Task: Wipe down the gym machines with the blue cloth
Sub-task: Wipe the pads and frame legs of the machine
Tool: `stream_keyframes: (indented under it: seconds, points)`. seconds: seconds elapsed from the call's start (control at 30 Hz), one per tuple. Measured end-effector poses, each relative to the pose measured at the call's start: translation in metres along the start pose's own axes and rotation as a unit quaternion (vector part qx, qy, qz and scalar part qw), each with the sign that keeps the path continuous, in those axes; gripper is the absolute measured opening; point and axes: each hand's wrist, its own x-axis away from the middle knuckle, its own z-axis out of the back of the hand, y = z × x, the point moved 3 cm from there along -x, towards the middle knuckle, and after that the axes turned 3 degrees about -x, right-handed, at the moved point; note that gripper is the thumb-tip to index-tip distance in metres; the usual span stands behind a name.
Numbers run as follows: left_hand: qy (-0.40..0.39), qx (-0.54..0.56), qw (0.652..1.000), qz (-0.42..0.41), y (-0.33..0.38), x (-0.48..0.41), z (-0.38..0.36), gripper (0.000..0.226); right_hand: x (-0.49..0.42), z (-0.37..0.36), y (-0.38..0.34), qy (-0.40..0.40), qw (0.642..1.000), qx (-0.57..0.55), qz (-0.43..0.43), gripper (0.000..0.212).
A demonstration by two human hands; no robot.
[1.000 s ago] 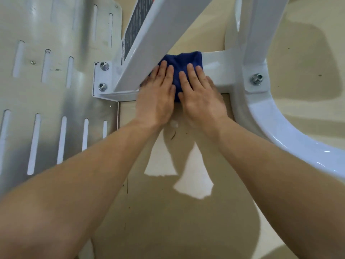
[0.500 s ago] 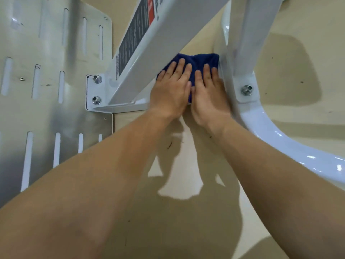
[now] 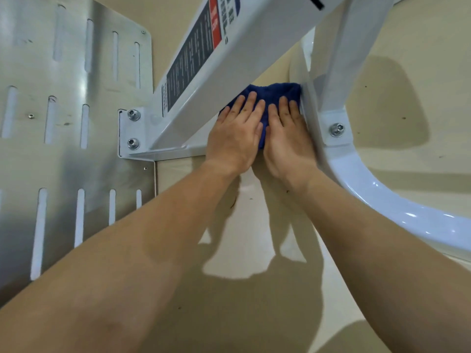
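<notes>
Where the low crossbar of the white machine frame [image 3: 244,47] meets its upright, left hand [image 3: 233,141] and right hand [image 3: 286,141] lie flat, fingers straight, pressing the blue cloth [image 3: 270,91] onto that bar; pushed further right, fingers may jam against the bolted bracket [image 3: 337,129]

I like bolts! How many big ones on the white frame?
3: upper bolt and lower bolt on the left bracket, third bolt on the right bracket. The blue cloth may hide more.

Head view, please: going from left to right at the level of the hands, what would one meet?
Slotted metal plate → bolted bracket → left hand → right hand → single bolt → floor.
</notes>
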Motion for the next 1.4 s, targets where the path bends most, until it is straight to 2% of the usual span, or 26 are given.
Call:
stream_keyframes:
  seconds: [0.23, 0.4, 0.57, 0.67, 0.73, 0.83, 0.93, 1.0, 1.1, 1.17, 1.23, 1.33, 1.4]
  points:
    - [0.070, -0.002, 0.997, -0.022, -0.011, 0.055, -0.011, 0.052, 0.040, -0.011, 0.003, 0.081, 0.994, -0.035, 0.060, 0.052]
    - [0.116, 0.005, 0.992, -0.039, -0.020, 0.056, -0.009, 0.050, 0.032, -0.003, 0.000, 0.157, 0.978, 0.047, 0.129, 0.040]
    - [0.184, 0.068, 0.981, -0.007, -0.023, 0.069, 0.007, 0.030, 0.029, 0.005, -0.010, 0.151, 0.973, 0.051, 0.170, 0.019]
    - [0.206, 0.154, 0.963, 0.076, -0.031, 0.109, 0.013, 0.027, 0.058, 0.003, -0.032, 0.095, 0.975, -0.005, 0.201, 0.018]
    - [0.187, 0.183, 0.945, 0.194, -0.043, 0.140, 0.019, 0.028, 0.075, 0.003, -0.051, 0.070, 0.979, -0.049, 0.183, 0.021]
    - [0.125, 0.160, 0.909, 0.363, -0.068, 0.166, 0.033, 0.024, 0.081, -0.005, -0.083, 0.039, 0.990, -0.070, 0.113, 0.024]
    - [0.118, 0.177, 0.876, 0.433, -0.090, 0.166, 0.047, 0.021, 0.070, -0.021, -0.110, -0.008, 0.988, -0.148, 0.036, 0.024]
    - [0.105, 0.171, 0.860, 0.469, -0.103, 0.160, 0.054, 0.022, 0.061, -0.032, -0.125, -0.005, 0.967, -0.255, -0.002, 0.028]
    - [0.075, 0.154, 0.849, 0.500, -0.118, 0.150, 0.058, 0.029, 0.052, -0.039, -0.140, 0.017, 0.906, -0.419, -0.061, 0.033]
    - [0.083, 0.177, 0.847, 0.494, -0.123, 0.144, 0.059, 0.030, 0.051, -0.042, -0.144, 0.021, 0.883, -0.464, -0.067, 0.027]
    - [0.111, 0.239, 0.836, 0.481, -0.122, 0.143, 0.060, 0.025, 0.054, -0.046, -0.142, 0.013, 0.880, -0.470, -0.058, 0.017]
    - [0.152, 0.320, 0.807, 0.473, -0.116, 0.144, 0.060, 0.021, 0.056, -0.051, -0.136, -0.015, 0.902, -0.430, -0.025, 0.021]
    - [0.175, 0.330, 0.806, 0.459, -0.116, 0.143, 0.059, 0.020, 0.053, -0.052, -0.135, -0.025, 0.905, -0.424, -0.020, 0.018]
